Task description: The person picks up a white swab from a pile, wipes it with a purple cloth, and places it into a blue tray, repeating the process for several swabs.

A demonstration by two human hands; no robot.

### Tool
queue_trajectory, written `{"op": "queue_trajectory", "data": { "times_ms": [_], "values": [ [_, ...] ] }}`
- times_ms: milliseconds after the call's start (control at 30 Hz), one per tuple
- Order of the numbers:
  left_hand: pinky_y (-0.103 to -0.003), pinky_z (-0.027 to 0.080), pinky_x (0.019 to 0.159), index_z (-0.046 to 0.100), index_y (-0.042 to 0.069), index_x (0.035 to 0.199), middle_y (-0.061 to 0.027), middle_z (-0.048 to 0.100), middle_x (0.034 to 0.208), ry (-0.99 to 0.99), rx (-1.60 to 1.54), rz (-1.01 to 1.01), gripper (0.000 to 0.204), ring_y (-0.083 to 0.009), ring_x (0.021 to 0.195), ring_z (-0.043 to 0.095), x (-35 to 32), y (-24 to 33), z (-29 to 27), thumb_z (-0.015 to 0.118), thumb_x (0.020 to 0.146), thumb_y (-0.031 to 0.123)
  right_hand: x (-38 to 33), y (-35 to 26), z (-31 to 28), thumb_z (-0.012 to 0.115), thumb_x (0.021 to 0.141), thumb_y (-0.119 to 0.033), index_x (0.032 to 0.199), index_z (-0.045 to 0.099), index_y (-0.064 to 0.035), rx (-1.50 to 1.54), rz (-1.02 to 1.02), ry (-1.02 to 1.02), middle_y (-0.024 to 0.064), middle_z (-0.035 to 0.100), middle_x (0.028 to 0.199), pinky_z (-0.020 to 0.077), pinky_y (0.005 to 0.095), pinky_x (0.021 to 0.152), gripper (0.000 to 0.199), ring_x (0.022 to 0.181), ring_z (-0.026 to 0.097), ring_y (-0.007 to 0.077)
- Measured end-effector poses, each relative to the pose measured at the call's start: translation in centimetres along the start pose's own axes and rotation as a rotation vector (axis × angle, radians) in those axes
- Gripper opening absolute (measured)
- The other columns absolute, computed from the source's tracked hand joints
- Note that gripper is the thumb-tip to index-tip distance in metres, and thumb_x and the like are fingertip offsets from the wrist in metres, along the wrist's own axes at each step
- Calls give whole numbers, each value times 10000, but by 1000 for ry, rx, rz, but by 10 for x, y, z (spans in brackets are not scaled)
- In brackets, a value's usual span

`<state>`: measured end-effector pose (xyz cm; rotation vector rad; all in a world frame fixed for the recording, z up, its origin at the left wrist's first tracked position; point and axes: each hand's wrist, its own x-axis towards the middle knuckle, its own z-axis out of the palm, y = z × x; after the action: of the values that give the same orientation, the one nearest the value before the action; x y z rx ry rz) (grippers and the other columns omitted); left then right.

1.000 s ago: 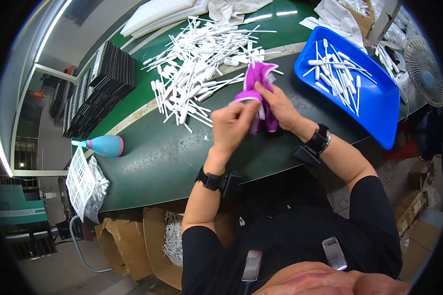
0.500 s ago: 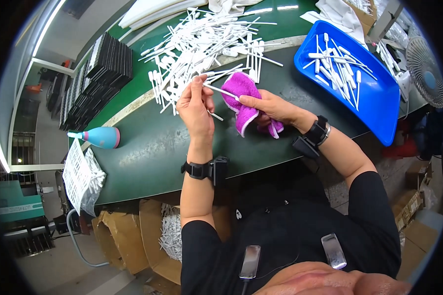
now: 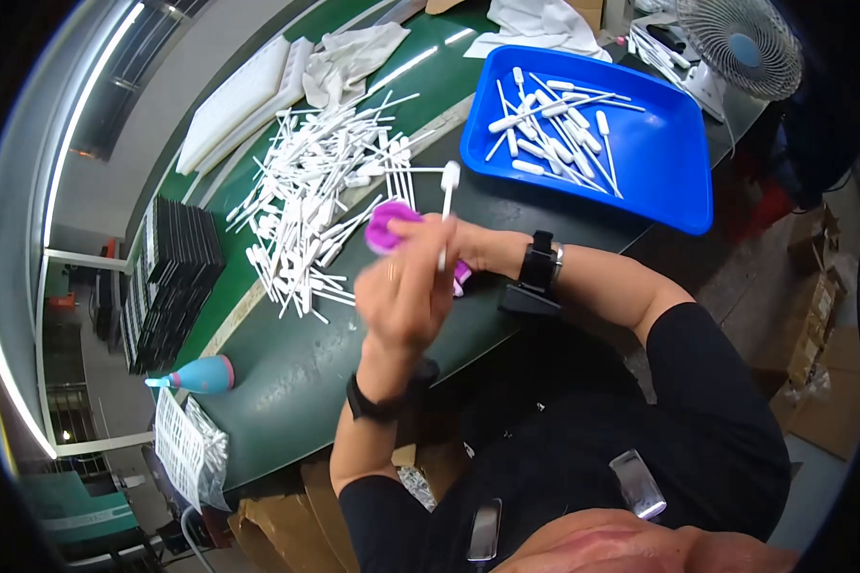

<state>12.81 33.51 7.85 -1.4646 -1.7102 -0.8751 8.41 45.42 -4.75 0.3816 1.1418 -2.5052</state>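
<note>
My left hand (image 3: 406, 291), slightly blurred, is closed on a white swab-like stick (image 3: 451, 181), its thick head pointing away from me. Behind it my right hand (image 3: 492, 250), partly hidden, grips a purple cloth (image 3: 389, 227) with a pale edge; part of the cloth shows on either side of my left hand. Just beyond my hands a large loose heap of similar white sticks (image 3: 306, 177) lies on the green table (image 3: 287, 382). To the right, a blue tray (image 3: 674, 186) holds several more of these sticks in a jumble.
A light-blue squeeze bottle (image 3: 204, 374) lies at the left, near a printed sheet (image 3: 179, 444) and a clear bag. Stacked black trays (image 3: 177, 277) stand at the far left. White foam slabs (image 3: 234, 105) and white cloths are at the back; a fan (image 3: 741, 48) stands beyond the blue tray.
My left hand has swung across in front of my right hand, carrying the stick clear of the purple cloth toward the blue tray. The view has turned to the right.
</note>
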Motion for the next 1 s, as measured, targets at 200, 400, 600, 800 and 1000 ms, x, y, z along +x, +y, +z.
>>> {"op": "queue_trajectory", "data": {
  "times_ms": [200,400,600,800,1000],
  "values": [
    [-351,522,682,674,74,966,-118,678,938,-279,-196,-244,166,-306,823,654,20,-22,75,646,821,149,-5,5,1,521,946,-378,844,562,-84,-96,164,-245,-3,548,674,425,249,476,314,512,504,105],
    [-371,507,676,672,115,956,-99,672,892,-398,97,-486,160,-318,788,640,-3,-70,21,613,831,195,-24,-10,-6,505,955,-372,821,562,-98,176,11,-307,-4,556,693,417,229,473,311,548,514,74],
    [-403,488,661,676,66,813,-127,661,789,-765,517,-751,226,-316,724,631,-72,-145,-38,657,793,290,-29,-19,22,548,924,-417,703,516,-118,175,-115,5,-40,489,574,318,212,383,373,411,390,56],
    [-355,490,613,632,31,874,-118,666,797,-882,384,-853,281,-248,702,645,-88,-144,-47,636,836,310,-31,-22,20,554,922,-412,735,533,-112,140,-135,54,-36,493,569,329,212,385,355,430,413,53],
    [-267,441,495,566,20,999,-50,620,810,-329,-370,-1317,270,-131,643,588,-81,-111,-40,540,931,280,-35,-29,16,552,924,-410,751,541,-113,150,-238,128,-34,501,564,332,210,381,343,430,421,52]
  ]
}}
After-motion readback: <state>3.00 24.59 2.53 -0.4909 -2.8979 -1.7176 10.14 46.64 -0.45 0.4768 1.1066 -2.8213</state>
